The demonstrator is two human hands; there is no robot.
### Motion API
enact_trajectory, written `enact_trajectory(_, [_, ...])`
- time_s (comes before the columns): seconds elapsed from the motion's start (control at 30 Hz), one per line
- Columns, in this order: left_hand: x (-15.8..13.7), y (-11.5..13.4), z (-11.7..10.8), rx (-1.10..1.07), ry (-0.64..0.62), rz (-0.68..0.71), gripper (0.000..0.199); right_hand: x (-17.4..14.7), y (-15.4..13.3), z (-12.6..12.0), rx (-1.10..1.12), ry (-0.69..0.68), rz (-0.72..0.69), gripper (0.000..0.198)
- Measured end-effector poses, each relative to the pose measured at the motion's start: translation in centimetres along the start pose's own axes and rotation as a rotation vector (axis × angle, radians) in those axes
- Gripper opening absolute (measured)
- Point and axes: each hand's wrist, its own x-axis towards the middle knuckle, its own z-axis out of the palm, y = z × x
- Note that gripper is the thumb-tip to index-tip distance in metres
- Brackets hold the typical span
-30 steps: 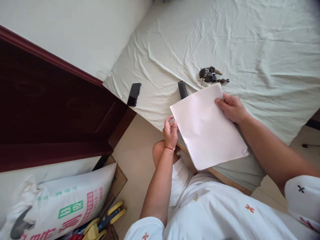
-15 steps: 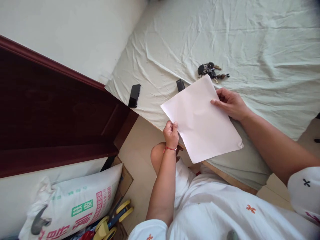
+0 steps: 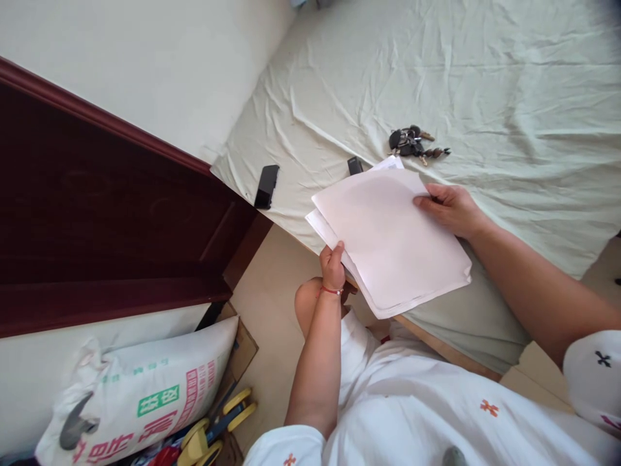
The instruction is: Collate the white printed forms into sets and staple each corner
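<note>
Several white paper sheets (image 3: 392,233) are held in front of me over the bed's edge, blank side up on top. My left hand (image 3: 332,266) is closed on their left edge, thumb on top. My right hand (image 3: 451,208) pinches the right edge between thumb and fingers. Lower sheets stick out past the top one at the left and far side, and a bit of print shows on the far corner. The top sheet's near right corner is slightly crumpled.
On the bed sheet (image 3: 485,84) lie a bunch of keys (image 3: 412,142), a small black box-like object (image 3: 355,166) and a black phone-like object (image 3: 266,186). A dark red wooden panel (image 3: 97,207) stands at left. A printed white sack (image 3: 145,388) sits below it, beside yellow wheels (image 3: 237,408).
The sheets, aligned as one stack before, are now fanned apart, with lower ones showing at the left and far edges. Both hands keep hold of the paper.
</note>
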Motion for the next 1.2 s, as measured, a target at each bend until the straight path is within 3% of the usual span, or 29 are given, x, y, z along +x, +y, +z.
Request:
enact_trajectory(0.17, [0.2, 0.1, -0.1, 0.021, 0.048, -0.016, 0.031, 0.1, 0.3, 0.2, 0.037, 0.091, 0.010, 0.026])
enact_trajectory(0.33, [0.3, 0.4, 0.1, 0.047, 0.028, 0.019, 0.040, 0.2, -0.8, 0.4, 0.326, 0.189, 0.075, 0.026])
enact_trajectory(0.47, [0.4, 0.0, -0.2, 0.097, 0.025, 0.030, 0.044, 0.4, -1.3, -0.7, 0.493, 0.320, 0.186, 0.022])
enact_trajectory(0.6, [0.5, -0.6, -0.4, 0.101, 0.041, 0.049, 0.042, 0.9, -1.0, -2.2, 0.596, 0.316, 0.150, 0.019])
enact_trajectory(0.73, [0.3, -0.5, -0.2, 0.071, 0.064, 0.046, 0.042, 0.8, -1.3, -2.1, 0.641, 0.332, 0.145, 0.020])
enact_trajectory(0.97, [0.0, 0.5, 0.5, 0.044, 0.066, 0.043, 0.042, -0.3, -2.3, -0.1, 0.473, 0.317, 0.120, 0.020])
enact_trajectory(1.2, [0.1, 0.7, 0.5, 0.053, 0.120, 0.013, 0.049, 0.2, -0.2, 0.1, -0.256, 0.183, -0.174, 0.019])
